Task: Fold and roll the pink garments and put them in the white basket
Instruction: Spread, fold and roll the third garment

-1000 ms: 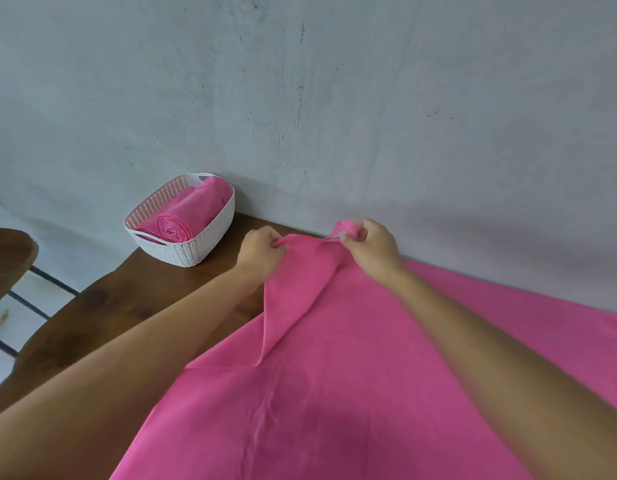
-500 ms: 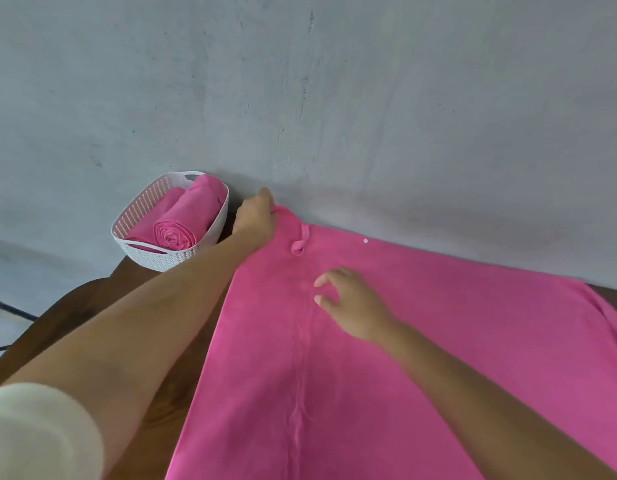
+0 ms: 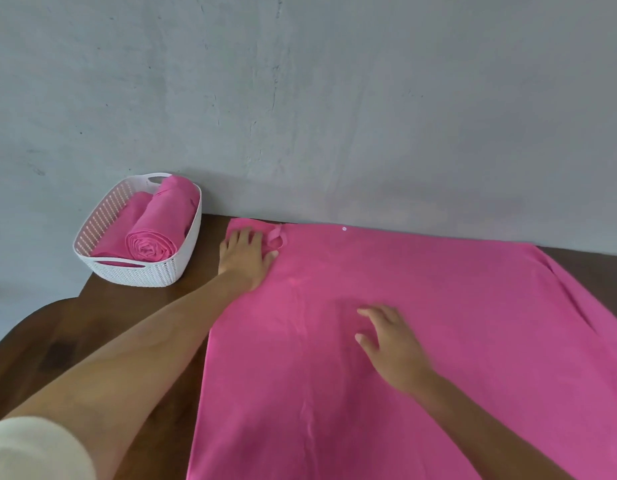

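Note:
A large pink garment (image 3: pixel 438 306) lies spread flat over the wooden table, its far edge along the wall. My left hand (image 3: pixel 246 256) presses flat on the garment's far left corner, beside a small fabric loop (image 3: pixel 277 239). My right hand (image 3: pixel 386 336) rests on the cloth near its middle with fingers spread. The white basket (image 3: pixel 140 271) stands at the table's far left corner and holds two rolled pink garments (image 3: pixel 154 233).
A grey wall (image 3: pixel 335 98) runs right behind the table. Bare dark wood of the table (image 3: pixel 92 323) shows to the left of the garment and at the far right corner. My pale sleeve (image 3: pixel 33 448) fills the bottom left.
Both hands let go of the corner they pinched and laid it down. The left hand now lies flat on that corner; the right hand slid back toward me over the cloth.

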